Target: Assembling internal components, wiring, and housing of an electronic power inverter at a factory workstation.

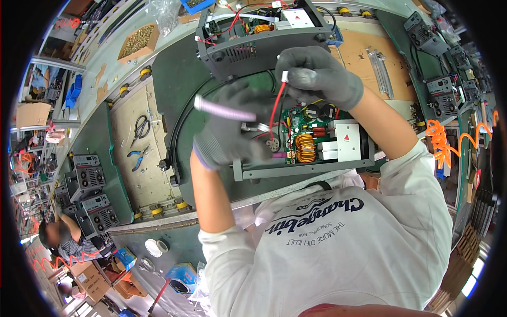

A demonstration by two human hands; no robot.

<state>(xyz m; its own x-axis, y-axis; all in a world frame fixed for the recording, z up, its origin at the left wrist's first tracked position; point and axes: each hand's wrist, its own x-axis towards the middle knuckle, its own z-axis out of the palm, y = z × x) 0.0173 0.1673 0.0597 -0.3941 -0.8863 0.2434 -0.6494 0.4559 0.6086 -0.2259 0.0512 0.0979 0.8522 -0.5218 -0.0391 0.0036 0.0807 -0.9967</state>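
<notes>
My right hand (323, 76), in a grey glove, is closed in a pinch on a cable with red and black wires (275, 111) and a white plug (285, 76) at its tip. To its left is my left hand (227, 134), also gloved and smeared by motion, so its finger grip is unclear. A pale lilac strip with a white end (224, 110) crosses in front of that hand; whether it is held cannot be told. Both hands are over an opened dark metal housing (306, 171). Inside sit a green circuit board (291, 117), a copper coil (305, 148) and a white block (347, 140).
Another opened housing (229, 61) stands just beyond, with a black cable (182, 116) beside it. Scissors (140, 129) and blue-handled pliers (138, 160) lie at the left. Farther off are a box of small fasteners (138, 43) and metal strips (381, 74).
</notes>
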